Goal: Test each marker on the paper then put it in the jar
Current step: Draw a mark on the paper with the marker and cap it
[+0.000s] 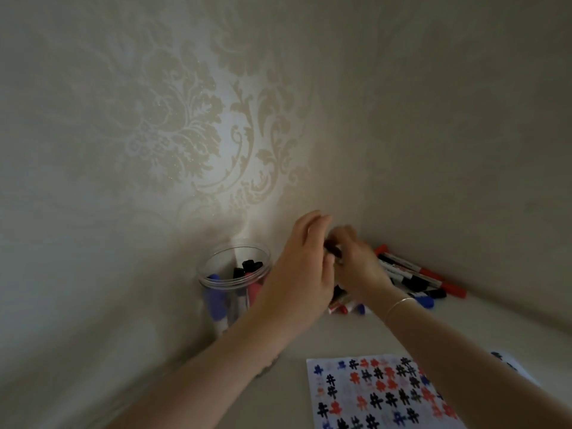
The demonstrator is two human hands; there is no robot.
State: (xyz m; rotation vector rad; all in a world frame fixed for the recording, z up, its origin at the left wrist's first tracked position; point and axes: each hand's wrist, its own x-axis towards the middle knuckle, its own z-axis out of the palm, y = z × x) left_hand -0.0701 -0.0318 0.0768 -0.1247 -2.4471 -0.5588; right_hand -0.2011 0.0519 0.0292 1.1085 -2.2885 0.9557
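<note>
Dark marker (332, 249) raised above pile of markers (408, 278), pinched between our two hands. Our left hand (301, 274) grips one end, our right hand (356, 264) grips other; blur hides detail. Clear jar (216, 292) just left, against wall (185, 134), several markers inside. Paper (380, 394) nearer us on table (309, 339), covered with hash marks. Bracelet (399, 305) on right wrist.

paper (380, 394) covered in red, black, blue hash signs, marker labels unreadable
</note>
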